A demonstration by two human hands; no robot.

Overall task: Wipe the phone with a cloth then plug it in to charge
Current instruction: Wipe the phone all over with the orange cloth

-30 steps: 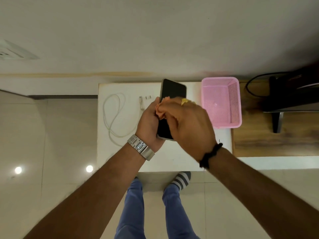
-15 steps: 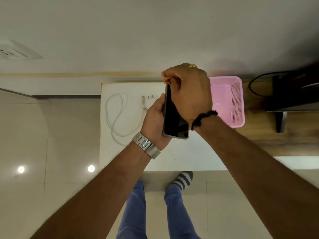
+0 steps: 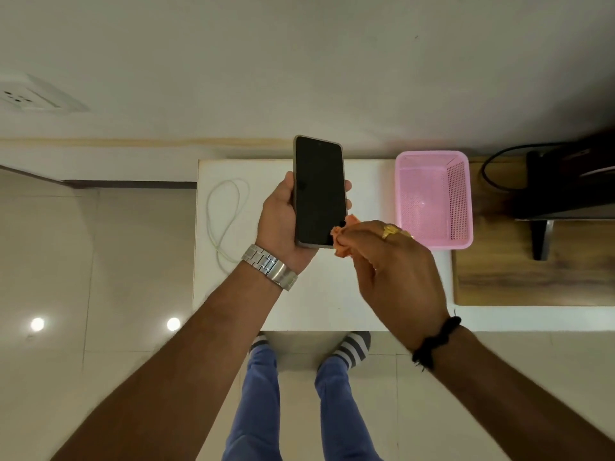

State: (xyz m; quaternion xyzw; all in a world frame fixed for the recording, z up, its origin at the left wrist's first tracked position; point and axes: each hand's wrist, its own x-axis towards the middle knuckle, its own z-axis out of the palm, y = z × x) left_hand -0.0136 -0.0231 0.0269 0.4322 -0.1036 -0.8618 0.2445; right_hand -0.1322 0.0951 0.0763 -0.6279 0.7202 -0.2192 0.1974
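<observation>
Phone, a slim black-screened slab (image 3: 318, 191), stands upright above the white tabletop (image 3: 332, 294), gripped along its edges by the left hand (image 3: 283, 224). At its near right corner, the right hand (image 3: 396, 274) pinches a crumpled orange cloth (image 3: 344, 239) against the glass. A coiled white cable (image 3: 226, 217) lies left; a pink mesh plastic basket (image 3: 434, 197) sits right.

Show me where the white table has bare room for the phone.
Bare white table shows along the near edge, below both hands, and between the cable and the left hand. The right end is crowded: the pink basket sits there, with the right hand and cloth before it.
</observation>
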